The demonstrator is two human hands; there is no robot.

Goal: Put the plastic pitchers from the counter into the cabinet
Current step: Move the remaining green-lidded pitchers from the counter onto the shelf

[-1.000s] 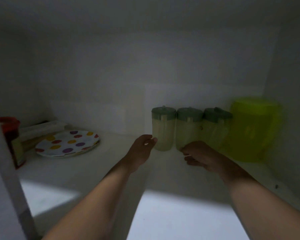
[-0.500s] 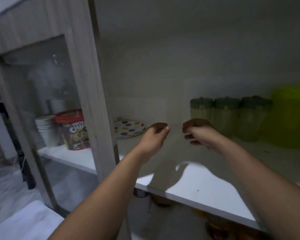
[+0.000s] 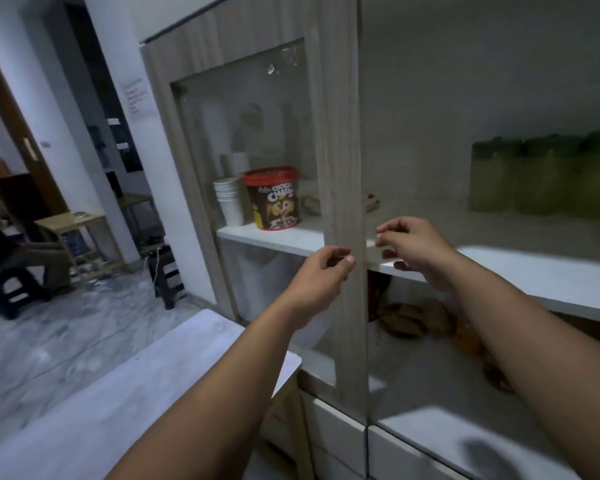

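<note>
Three pale plastic pitchers with dark green lids stand in a row at the back right of the white cabinet shelf. My left hand hovers in front of the cabinet's wooden post, fingers loosely curled, holding nothing. My right hand is at the shelf's front edge, fingers also curled and empty. Both hands are well clear of the pitchers, to their lower left. The bright green pitcher farther right is out of the frame.
A wooden door frame post with a glass panel stands left of the opening. Behind the glass sit a Choco Chips tub and stacked paper cups. A white counter lies below left. A seated person is far left.
Both hands have pulled back out of the cabinet, away from the pitchers, and my view has backed off and swung left. The pitchers stay on the shelf.
</note>
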